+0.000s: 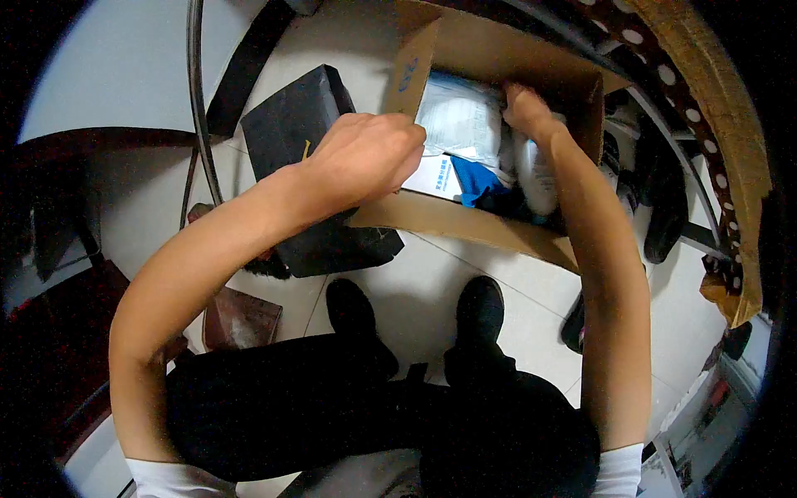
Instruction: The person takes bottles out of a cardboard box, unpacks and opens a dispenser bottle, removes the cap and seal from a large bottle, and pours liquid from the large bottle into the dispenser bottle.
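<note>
An open cardboard box (481, 227) stands on the floor in front of me. My left hand (374, 156) is closed over the box's left edge; its fingertips are hidden, so what it may hold cannot be seen. Inside the box, at the back right, my right hand (525, 108) has curled fingers beside a clear plastic package (461, 116). A white bottle (535, 178) lies under my right wrist. Toward the box's front are a white card with blue print (432, 176) and a blue cloth-like item (477, 180).
A black box (290, 124) lies left of the cardboard box, with a dark flap (340, 247) below it. A brown item (241, 319) is on the tiled floor. Shoes (664, 203) stand at the right, near a polka-dot fabric edge (701, 124).
</note>
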